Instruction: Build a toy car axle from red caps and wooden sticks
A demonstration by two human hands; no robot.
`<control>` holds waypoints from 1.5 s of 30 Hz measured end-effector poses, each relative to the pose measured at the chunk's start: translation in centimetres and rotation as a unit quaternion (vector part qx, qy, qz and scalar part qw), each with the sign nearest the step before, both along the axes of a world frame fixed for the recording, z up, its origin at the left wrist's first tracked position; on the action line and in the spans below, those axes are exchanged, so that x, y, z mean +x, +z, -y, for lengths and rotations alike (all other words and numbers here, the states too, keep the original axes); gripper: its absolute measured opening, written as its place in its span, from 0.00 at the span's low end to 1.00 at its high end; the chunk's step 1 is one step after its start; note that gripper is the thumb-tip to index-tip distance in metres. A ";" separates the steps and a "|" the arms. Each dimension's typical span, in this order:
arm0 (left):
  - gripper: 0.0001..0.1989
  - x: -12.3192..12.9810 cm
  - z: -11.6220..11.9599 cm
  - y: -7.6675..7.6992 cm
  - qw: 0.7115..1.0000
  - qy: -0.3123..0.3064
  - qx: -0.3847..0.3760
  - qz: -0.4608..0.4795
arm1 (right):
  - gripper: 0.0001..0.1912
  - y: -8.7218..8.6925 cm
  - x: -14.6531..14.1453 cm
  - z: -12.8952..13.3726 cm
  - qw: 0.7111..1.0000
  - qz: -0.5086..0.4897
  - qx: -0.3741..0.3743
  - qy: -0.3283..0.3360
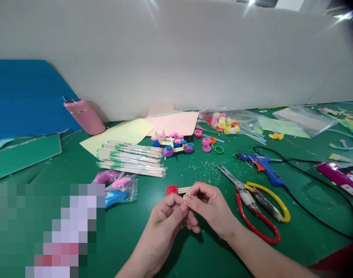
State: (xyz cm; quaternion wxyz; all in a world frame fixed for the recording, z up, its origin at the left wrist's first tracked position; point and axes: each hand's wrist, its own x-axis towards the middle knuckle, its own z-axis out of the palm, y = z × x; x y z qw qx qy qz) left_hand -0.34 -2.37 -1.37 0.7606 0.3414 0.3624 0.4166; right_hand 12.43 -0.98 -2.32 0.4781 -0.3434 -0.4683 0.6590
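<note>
My left hand (pixel 172 216) and my right hand (pixel 209 206) meet fingertip to fingertip at the lower middle. Both are closed in a pinch around something small and pale, mostly covered by the fingers. Just beyond them, a red bottle cap (pixel 172 190) lies on the green table with thin wooden sticks (pixel 183 190) beside it, partly hidden by my right hand. Right of my hands, scissors (pixel 247 200) with one red and one yellow handle lie with their blades apart. A blue glue gun (pixel 261 164) rests farther right.
Wrapped bundles of chopsticks (pixel 131 158) lie left of small stick-and-cap models (pixel 173 144). Loose caps (pixel 206 144) and a bag of colored caps (pixel 222 121) sit at the back. A pink bottle (pixel 85 116) leans left. A black cord (pixel 315 214) crosses to a purple power strip (pixel 341 177).
</note>
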 end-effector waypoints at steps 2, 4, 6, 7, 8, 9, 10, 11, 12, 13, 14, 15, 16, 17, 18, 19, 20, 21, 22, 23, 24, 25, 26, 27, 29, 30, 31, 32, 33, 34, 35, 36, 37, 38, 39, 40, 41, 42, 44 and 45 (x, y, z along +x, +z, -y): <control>0.07 -0.1 -0.1 0.1 1.000 -0.004 -0.010 0.015 | 0.10 0.4 0.2 0.0 0.999 0.035 0.024 -0.017; 0.07 -0.2 -0.2 0.1 1.000 0.002 -0.017 0.021 | 0.08 1.0 0.6 0.0 0.991 0.095 0.056 -0.071; 0.08 -0.3 -0.2 0.2 0.999 0.012 -0.021 0.022 | 0.08 1.7 1.6 0.1 0.976 0.151 0.087 -0.133; 0.08 -0.3 -0.3 0.3 0.999 0.018 -0.021 0.021 | 0.08 2.0 2.3 0.3 0.966 0.175 0.101 -0.160; 0.08 -0.4 -0.3 0.3 0.999 0.023 -0.021 0.021 | 0.08 2.3 3.1 0.6 0.955 0.201 0.115 -0.185; 0.08 -0.4 -0.3 0.3 0.999 0.026 -0.021 0.021 | 0.08 2.4 4.1 0.9 0.940 0.233 0.127 -0.213; 0.07 -0.4 -0.3 0.3 0.999 0.028 -0.021 0.021 | 0.08 2.4 5.3 1.3 0.922 0.270 0.134 -0.245; 0.07 -0.4 -0.3 0.3 0.999 0.029 -0.021 0.021 | 0.09 2.2 6.5 1.8 0.901 0.308 0.134 -0.274; 0.07 -0.5 -0.3 0.3 0.999 0.030 -0.021 0.022 | 0.10 1.9 7.8 2.3 0.882 0.348 0.121 -0.295; 0.07 -0.5 -0.3 0.3 0.999 0.030 -0.021 0.024 | 0.11 1.5 9.1 2.8 0.859 0.386 0.113 -0.317; 0.07 -0.5 -0.3 0.2 0.999 0.030 -0.019 0.028 | 0.13 0.9 10.4 3.3 0.838 0.425 0.105 -0.326; 0.06 -0.4 -0.3 0.2 0.999 0.031 -0.018 0.033 | 0.14 0.3 11.6 3.8 0.816 0.466 0.096 -0.328; 0.06 -0.4 -0.3 0.1 0.999 0.031 -0.017 0.038 | 0.14 -0.4 12.7 4.3 0.795 0.507 0.093 -0.322; 0.06 -0.4 -0.3 0.0 0.998 0.031 -0.017 0.044 | 0.15 -1.1 13.6 4.7 0.777 0.544 0.097 -0.301; 0.05 -0.4 -0.3 0.0 0.998 0.031 -0.018 0.050 | 0.16 -1.7 14.4 5.1 0.762 0.576 0.106 -0.278; 0.05 -0.4 -0.3 -0.1 0.998 0.031 -0.020 0.056 | 0.17 -2.3 15.1 5.5 0.749 0.598 0.115 -0.262; 0.04 -0.4 -0.4 -0.1 0.997 0.031 -0.021 0.062 | 0.18 -2.7 15.6 5.8 0.742 0.612 0.122 -0.244; 0.04 -0.4 -0.4 -0.1 0.997 0.032 -0.022 0.068 | 0.18 -3.1 15.9 6.0 0.739 0.621 0.126 -0.227; 0.04 -0.4 -0.4 -0.1 0.996 0.031 -0.023 0.074 | 0.19 -3.3 16.2 6.2 0.737 0.629 0.128 -0.211; 0.04 -0.4 -0.4 -0.1 0.996 0.030 -0.024 0.079 | 0.20 -3.4 16.3 6.3 0.733 0.639 0.128 -0.194; 0.04 -0.4 -0.4 -0.1 0.996 0.027 -0.025 0.082 | 0.22 -3.5 16.4 6.4 0.727 0.650 0.126 -0.179; 0.04 -0.4 -0.4 -0.1 0.996 0.023 -0.025 0.084 | 0.24 -3.4 16.5 6.4 0.719 0.664 0.121 -0.165; 0.04 -0.4 -0.3 -0.1 0.996 0.019 -0.025 0.084 | 0.26 -3.4 16.5 6.3 0.709 0.679 0.113 -0.154; 0.04 -0.4 -0.3 -0.1 0.996 0.015 -0.024 0.081 | 0.27 -3.3 16.4 6.2 0.698 0.692 0.104 -0.150; 0.05 -0.5 -0.2 -0.1 0.997 0.009 -0.019 0.077 | 0.27 -3.1 16.4 6.0 0.683 0.710 0.079 -0.153; 0.05 -0.5 -0.2 0.0 0.997 0.009 -0.018 0.079 | 0.27 -3.1 16.4 5.9 0.678 0.714 0.066 -0.159; 0.05 -0.5 -0.1 0.0 0.996 0.010 -0.018 0.084 | 0.26 -3.1 16.5 5.8 0.677 0.715 0.055 -0.166; 0.05 -0.5 -0.1 0.0 0.995 0.012 -0.020 0.093 | 0.25 -3.1 16.5 5.7 0.679 0.712 0.047 -0.173; 0.05 -0.5 -0.1 0.0 0.994 0.015 -0.023 0.104 | 0.24 -3.1 16.6 5.7 0.684 0.706 0.041 -0.179; 0.06 -0.5 -0.2 0.0 0.993 0.020 -0.027 0.115 | 0.24 -3.1 16.7 5.8 0.693 0.696 0.038 -0.182; 0.06 -0.5 -0.2 0.0 0.991 0.023 -0.031 0.124 | 0.23 -3.1 16.7 5.8 0.706 0.682 0.039 -0.185; 0.06 -0.5 -0.2 0.0 0.990 0.024 -0.034 0.131 | 0.22 -3.0 16.6 5.8 0.724 0.663 0.043 -0.185; 0.07 -0.5 -0.3 -0.1 0.990 0.024 -0.035 0.136 | 0.22 -2.8 16.4 5.9 0.744 0.639 0.051 -0.186; 0.07 -0.5 -0.3 -0.1 0.989 0.023 -0.035 0.139 | 0.22 -2.5 16.1 6.0 0.766 0.613 0.061 -0.186; 0.07 -0.4 -0.3 -0.1 0.989 0.020 -0.033 0.140 | 0.22 -2.2 15.6 6.0 0.786 0.586 0.074 -0.185; 0.07 -0.4 -0.3 -0.1 0.990 0.018 -0.031 0.140 | 0.22 -1.9 14.9 6.1 0.803 0.560 0.086 -0.184; 0.07 -0.4 -0.3 -0.1 0.990 0.018 -0.029 0.138 | 0.21 -1.4 14.2 6.2 0.816 0.540 0.096 -0.182; 0.07 -0.4 -0.3 -0.1 0.990 0.020 -0.028 0.137 | 0.21 -1.0 13.3 6.2 0.826 0.525 0.105 -0.177; 0.07 -0.4 -0.2 -0.1 0.990 0.023 -0.025 0.135 | 0.20 -0.1 11.6 6.3 0.848 0.495 0.111 -0.154; 0.07 -0.4 -0.2 -0.1 0.990 0.025 -0.024 0.136 | 0.20 0.3 10.8 6.3 0.859 0.481 0.109 -0.140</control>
